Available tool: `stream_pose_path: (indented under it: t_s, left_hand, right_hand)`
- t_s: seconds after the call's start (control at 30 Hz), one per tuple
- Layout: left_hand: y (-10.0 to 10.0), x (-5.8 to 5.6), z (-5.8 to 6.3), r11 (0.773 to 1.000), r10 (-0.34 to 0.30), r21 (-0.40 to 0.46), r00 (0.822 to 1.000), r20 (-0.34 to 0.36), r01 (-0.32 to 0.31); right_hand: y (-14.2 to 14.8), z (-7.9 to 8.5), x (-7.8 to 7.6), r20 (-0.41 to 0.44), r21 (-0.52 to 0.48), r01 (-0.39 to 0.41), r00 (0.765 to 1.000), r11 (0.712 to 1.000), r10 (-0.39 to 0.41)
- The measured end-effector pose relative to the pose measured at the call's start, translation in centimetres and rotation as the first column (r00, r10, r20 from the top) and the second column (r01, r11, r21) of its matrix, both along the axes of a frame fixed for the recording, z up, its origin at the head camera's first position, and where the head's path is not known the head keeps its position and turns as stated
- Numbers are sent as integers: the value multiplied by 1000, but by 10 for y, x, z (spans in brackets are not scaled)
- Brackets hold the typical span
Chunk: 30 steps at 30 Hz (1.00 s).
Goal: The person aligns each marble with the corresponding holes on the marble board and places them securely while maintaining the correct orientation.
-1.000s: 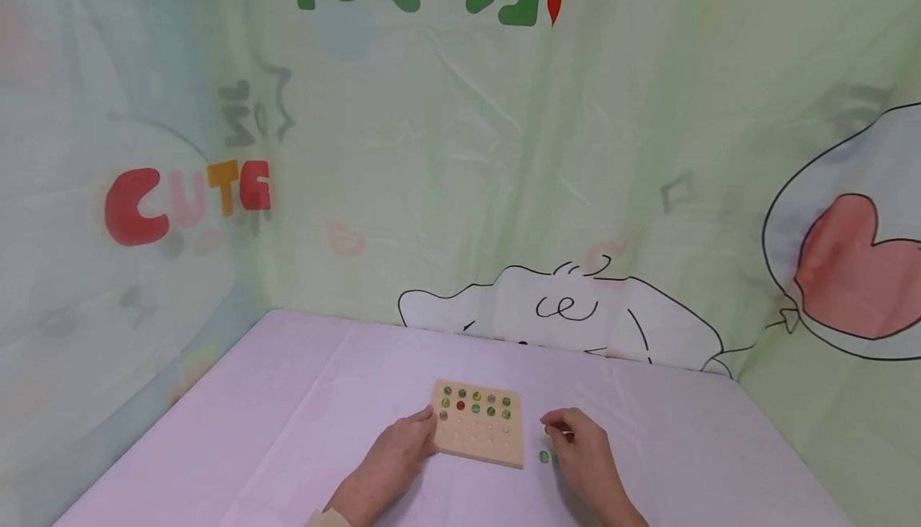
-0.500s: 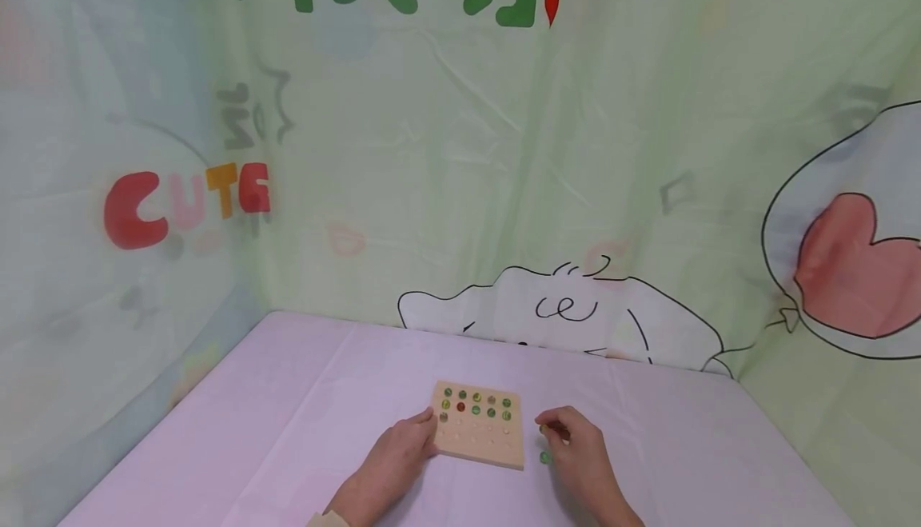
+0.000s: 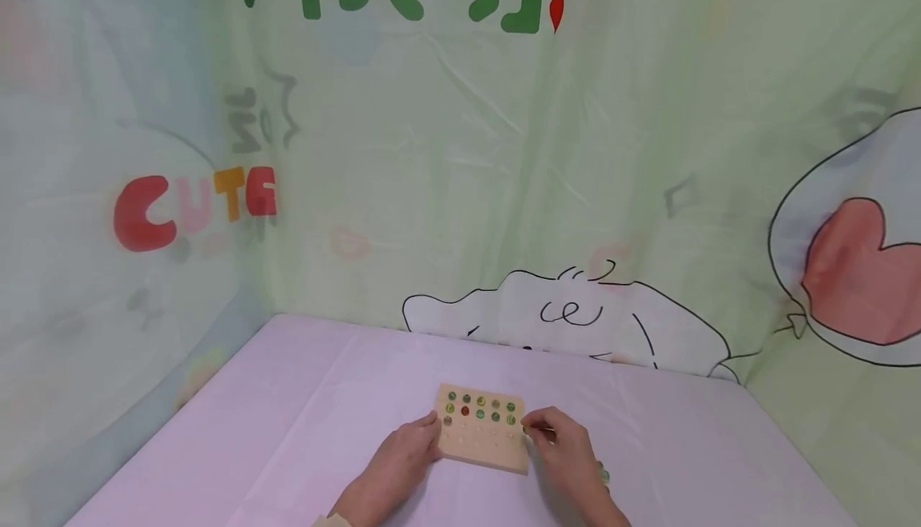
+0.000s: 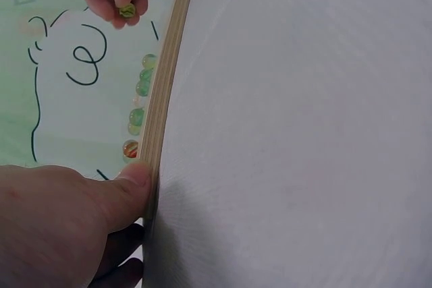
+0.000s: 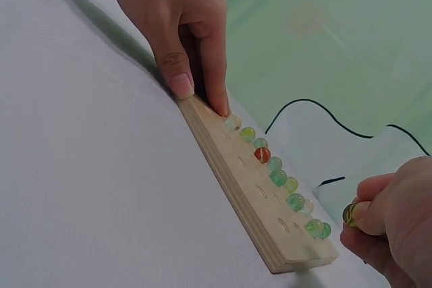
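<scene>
My left hand (image 3: 403,455) grips the left edge of a square wooden board (image 3: 482,455) lying on the table, thumb on the edge nearest me. Glass marbles fill its two far rows, mostly green and yellow, with one red marble (image 5: 262,155) among them. One more marble (image 3: 448,421) sits at the left of the third row; the other hollows nearer me hold none. Just off the board's right edge, my right hand (image 3: 564,447) pinches a yellow-green marble (image 5: 349,215) between thumb and fingers, raised above board level in the left wrist view.
Several loose marbles (image 3: 603,475) lie on the table right of my right hand, partly hidden by it. A pale lilac cloth (image 3: 324,399) covers the table. Behind it and at the left hang printed curtains (image 3: 446,151), reaching down to the table's far edge.
My right hand has moved left with the marble, from beside the loose marbles to the board's right edge. Loose marbles now show to its right. The left hand keeps its grip.
</scene>
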State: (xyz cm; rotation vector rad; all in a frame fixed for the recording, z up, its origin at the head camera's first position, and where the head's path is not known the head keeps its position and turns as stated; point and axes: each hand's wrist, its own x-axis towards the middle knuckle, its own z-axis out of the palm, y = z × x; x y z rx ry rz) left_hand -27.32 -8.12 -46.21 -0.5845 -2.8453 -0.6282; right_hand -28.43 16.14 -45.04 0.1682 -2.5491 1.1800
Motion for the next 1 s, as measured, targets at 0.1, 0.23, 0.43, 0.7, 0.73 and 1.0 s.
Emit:
stream_pose_path:
  t_s: [0.1, 0.23, 0.43, 0.7, 0.73, 1.0]
  left_hand:
    - [1, 1, 0, 1000, -3, 5, 1000, -1, 3]
    - [2, 1, 1, 1000, -5, 1, 1000, -22, 5]
    - [3, 1, 1, 1000, -11, -12, 999, -41, 10]
    - [0, 0, 0, 1000, -13, -11, 998, -58, 12]
    - [0, 0, 0, 1000, -15, -12, 998, -59, 15]
    - [0, -1, -1, 999, -12, -30, 998, -61, 10]
  right_hand:
    - [-4, 0, -1, -21, -6, -17, 1000, 1000, 17]
    - [-9, -1, -2, -36, -8, -26, 999, 1000, 26]
    - [-16, -3, -2, -36, -9, -44, 998, 999, 44]
    - [-25, -5, -5, -30, -20, -79, 996, 997, 78]
    - [-26, -6, -5, -33, -17, -81, 996, 997, 80]
    - [-39, -7, -7, -65, -10, -110, 992, 994, 109]
